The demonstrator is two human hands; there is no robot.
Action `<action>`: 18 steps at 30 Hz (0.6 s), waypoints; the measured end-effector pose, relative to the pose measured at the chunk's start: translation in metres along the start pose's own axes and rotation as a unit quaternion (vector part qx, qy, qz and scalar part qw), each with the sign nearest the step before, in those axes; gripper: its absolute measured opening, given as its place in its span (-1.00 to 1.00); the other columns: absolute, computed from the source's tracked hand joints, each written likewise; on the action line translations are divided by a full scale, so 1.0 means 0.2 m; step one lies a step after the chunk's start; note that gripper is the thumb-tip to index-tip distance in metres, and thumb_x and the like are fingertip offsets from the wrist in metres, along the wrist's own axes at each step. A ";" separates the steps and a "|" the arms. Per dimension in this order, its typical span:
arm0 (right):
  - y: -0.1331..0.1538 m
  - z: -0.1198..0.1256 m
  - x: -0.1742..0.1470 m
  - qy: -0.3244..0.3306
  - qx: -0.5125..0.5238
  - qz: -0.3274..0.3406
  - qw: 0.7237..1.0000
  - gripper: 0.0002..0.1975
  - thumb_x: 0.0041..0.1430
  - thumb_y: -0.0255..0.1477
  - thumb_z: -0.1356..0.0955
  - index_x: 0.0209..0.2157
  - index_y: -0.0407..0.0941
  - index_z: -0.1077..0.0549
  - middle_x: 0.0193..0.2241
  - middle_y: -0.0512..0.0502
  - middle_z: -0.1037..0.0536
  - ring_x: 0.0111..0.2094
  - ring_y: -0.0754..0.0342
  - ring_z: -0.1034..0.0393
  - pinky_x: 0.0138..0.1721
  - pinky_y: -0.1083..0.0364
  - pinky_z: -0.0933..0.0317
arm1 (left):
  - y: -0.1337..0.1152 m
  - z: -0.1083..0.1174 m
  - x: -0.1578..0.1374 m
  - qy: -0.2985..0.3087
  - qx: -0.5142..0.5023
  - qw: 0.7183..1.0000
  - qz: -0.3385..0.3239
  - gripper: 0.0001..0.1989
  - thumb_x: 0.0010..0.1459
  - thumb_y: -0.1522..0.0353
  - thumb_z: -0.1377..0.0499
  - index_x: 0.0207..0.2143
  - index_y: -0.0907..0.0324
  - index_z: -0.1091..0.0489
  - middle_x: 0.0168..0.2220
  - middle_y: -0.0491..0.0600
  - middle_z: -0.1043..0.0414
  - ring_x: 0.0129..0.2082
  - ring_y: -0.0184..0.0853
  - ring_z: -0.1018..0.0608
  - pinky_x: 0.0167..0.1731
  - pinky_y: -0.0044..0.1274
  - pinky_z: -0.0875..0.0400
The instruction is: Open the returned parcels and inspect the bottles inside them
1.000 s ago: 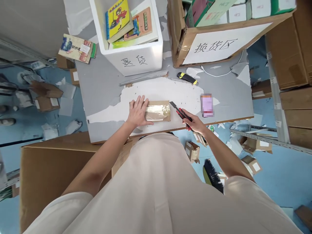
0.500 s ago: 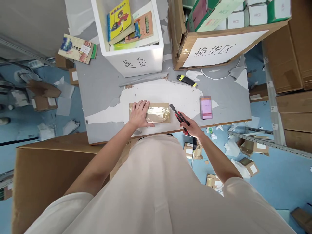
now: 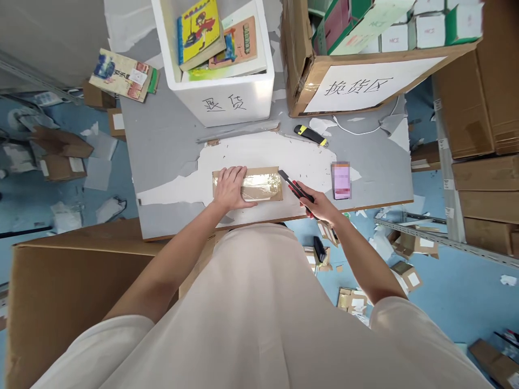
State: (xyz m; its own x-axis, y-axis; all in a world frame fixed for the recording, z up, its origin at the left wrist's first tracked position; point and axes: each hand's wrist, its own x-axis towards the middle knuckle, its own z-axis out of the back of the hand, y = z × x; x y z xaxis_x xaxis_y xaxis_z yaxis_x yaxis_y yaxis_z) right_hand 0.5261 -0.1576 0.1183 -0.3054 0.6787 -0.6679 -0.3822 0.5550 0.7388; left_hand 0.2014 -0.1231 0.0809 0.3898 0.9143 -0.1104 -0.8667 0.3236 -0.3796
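Observation:
A small cardboard box (image 3: 263, 185), wrapped in shiny clear tape, lies flat near the table's front edge. My left hand (image 3: 230, 189) spans its left part, fingers at the far edge and thumb at the near edge, gripping it. In my right hand (image 3: 320, 205) is a box cutter (image 3: 298, 189) with a black and red handle, fingers closed round it. Its blade points up and left, with the tip at or very near the box's right end; whether they touch I cannot tell.
A yellow and black box cutter (image 3: 310, 135) and a phone (image 3: 341, 180) lie on the table (image 3: 170, 129). Behind stand a white bin (image 3: 243, 102) of books and a carton (image 3: 300, 102) of green-white boxes. A book (image 3: 121, 74) lies at far left. A large carton (image 3: 73, 302) stands lower left.
The view has shifted slightly. The box cutter's blade tip stays by the box's right end, and its handle has tilted a little. My left hand keeps its place on the box.

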 end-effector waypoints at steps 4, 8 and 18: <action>0.09 0.12 0.06 0.048 -0.047 -0.015 0.998 -0.35 0.26 -0.42 -0.30 0.33 0.15 -0.09 -0.51 0.10 -0.41 -0.71 0.30 -0.20 -0.70 0.27 -0.16 | 0.00 0.00 0.01 -0.006 -0.011 1.000 0.010 0.17 -0.33 -0.05 -0.35 0.29 0.26 -0.04 0.19 0.26 -0.22 0.19 0.18 -0.25 0.26 -0.08 0.09; 0.15 0.20 0.11 0.076 -0.117 -0.007 0.990 -0.35 0.24 -0.46 -0.32 0.31 0.17 -0.13 -0.54 0.11 -0.41 -0.72 0.31 -0.17 -0.68 0.26 -0.17 | 0.01 -0.01 0.02 -0.005 -0.022 1.000 0.003 0.16 -0.32 -0.04 -0.35 0.28 0.29 -0.05 0.18 0.27 -0.21 0.18 0.18 -0.25 0.25 -0.10 0.06; 0.14 0.17 0.10 0.104 -0.125 -0.006 0.987 -0.34 0.25 -0.45 -0.32 0.32 0.21 -0.10 -0.52 0.12 -0.40 -0.71 0.30 -0.20 -0.67 0.26 -0.18 | 0.02 -0.03 0.03 -0.010 -0.024 1.000 0.012 0.13 -0.29 -0.02 -0.33 0.29 0.25 -0.03 0.17 0.24 -0.22 0.17 0.19 -0.25 0.22 -0.08 0.05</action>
State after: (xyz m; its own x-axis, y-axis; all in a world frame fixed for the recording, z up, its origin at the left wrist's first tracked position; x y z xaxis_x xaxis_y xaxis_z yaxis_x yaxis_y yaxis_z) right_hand 0.5387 -0.1114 0.1280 -0.4619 0.5458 -0.6991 -0.5825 0.4077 0.7032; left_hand 0.2017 -0.1181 0.0740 0.3619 0.9267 -0.1013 -0.8598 0.2899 -0.4204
